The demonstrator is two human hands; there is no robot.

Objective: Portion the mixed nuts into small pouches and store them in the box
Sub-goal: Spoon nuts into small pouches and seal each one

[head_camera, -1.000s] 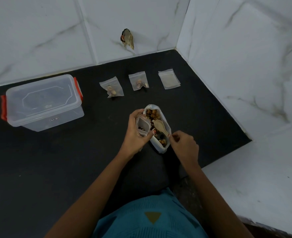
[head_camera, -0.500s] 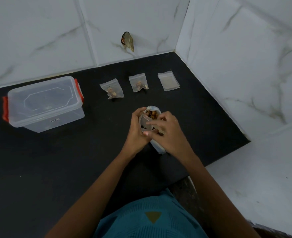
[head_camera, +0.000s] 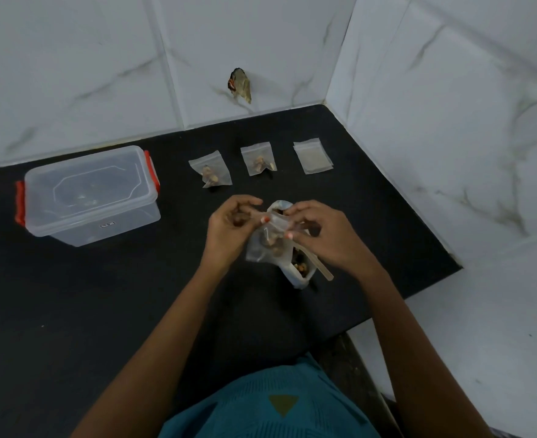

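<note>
A small clear pouch (head_camera: 265, 245) with a few nuts in it hangs between my hands above the black counter. My left hand (head_camera: 229, 229) pinches its top left corner and my right hand (head_camera: 320, 232) pinches the top right. Under them lies the white bag of mixed nuts (head_camera: 300, 270), with a wooden spoon (head_camera: 319, 268) resting in it. Two filled pouches (head_camera: 210, 172) (head_camera: 258, 159) and a flat empty pouch (head_camera: 313, 155) lie in a row behind. The clear lidded box (head_camera: 90, 194) with red clips stands at the left, its lid on.
White marble-tiled walls close the counter (head_camera: 71, 295) at the back and right. The counter's front right corner ends near a white ledge (head_camera: 482, 311). A scrap of debris (head_camera: 240, 85) sticks to the back wall.
My right hand has let the spoon rest in the nut bag and come up to the pouch. Both hands have lifted the pouch and now hold its top edge.
</note>
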